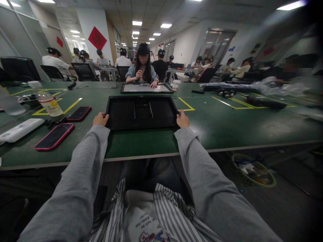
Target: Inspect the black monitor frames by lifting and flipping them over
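A black rectangular panel, like the back shell of a monitor, lies flat on the green table in front of me. My left hand grips its near left corner, fingers curled over the edge. My right hand grips the near right corner the same way. Both arms wear grey sleeves and reach straight forward.
Two phones with red cases, a white device and a plastic bottle lie at my left. Across the table a person works on a white-faced panel. A bin stands on the floor at right.
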The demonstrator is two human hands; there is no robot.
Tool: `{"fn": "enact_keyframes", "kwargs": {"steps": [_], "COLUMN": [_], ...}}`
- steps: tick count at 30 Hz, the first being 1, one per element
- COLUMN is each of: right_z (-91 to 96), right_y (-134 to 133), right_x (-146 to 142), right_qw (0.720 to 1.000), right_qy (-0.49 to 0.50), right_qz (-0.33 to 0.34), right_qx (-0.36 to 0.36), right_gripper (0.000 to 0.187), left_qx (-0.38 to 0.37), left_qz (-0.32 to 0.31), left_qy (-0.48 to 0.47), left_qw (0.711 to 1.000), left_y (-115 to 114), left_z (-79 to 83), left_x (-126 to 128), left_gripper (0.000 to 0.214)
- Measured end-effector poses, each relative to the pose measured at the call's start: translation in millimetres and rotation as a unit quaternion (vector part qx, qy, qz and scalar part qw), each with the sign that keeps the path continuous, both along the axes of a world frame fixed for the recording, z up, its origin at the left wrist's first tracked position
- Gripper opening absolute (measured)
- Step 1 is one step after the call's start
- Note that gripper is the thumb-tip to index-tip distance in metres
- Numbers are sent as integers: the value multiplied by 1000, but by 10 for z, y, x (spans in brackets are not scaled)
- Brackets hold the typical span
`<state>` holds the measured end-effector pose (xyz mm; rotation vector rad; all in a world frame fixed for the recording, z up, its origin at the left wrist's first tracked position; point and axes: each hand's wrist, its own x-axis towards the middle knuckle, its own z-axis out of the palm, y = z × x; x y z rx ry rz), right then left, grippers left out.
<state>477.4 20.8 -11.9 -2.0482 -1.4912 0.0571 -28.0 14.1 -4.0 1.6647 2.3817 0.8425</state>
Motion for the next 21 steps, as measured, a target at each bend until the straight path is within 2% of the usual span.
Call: {"fn": "enact_keyframes", "kwargs": {"steps": [10,15,18,21], "right_z": [6,17,3,-9], "right_y": [-19,-21,-3,7], "right_x": [-11,-2,14,22], "right_qw": [1000,1000,1000,1000], "right_qy": [0,9,16,19], "right_qz": [3,11,10,10], "right_qx": [2,-2,6,14], "right_gripper": [45,45,46,46], "left_qx": [-1,-3,78,211], "left_qz": [-10,-7,50,122], "left_qy": [6,23,17,21], "left_qw": [1000,1000,996,970], "left_y": [-58,-140,-226,-319], "left_z": [54,157,257,349], "left_x": [18,0,10,44], "left_gripper": [50,49,44,46]}}
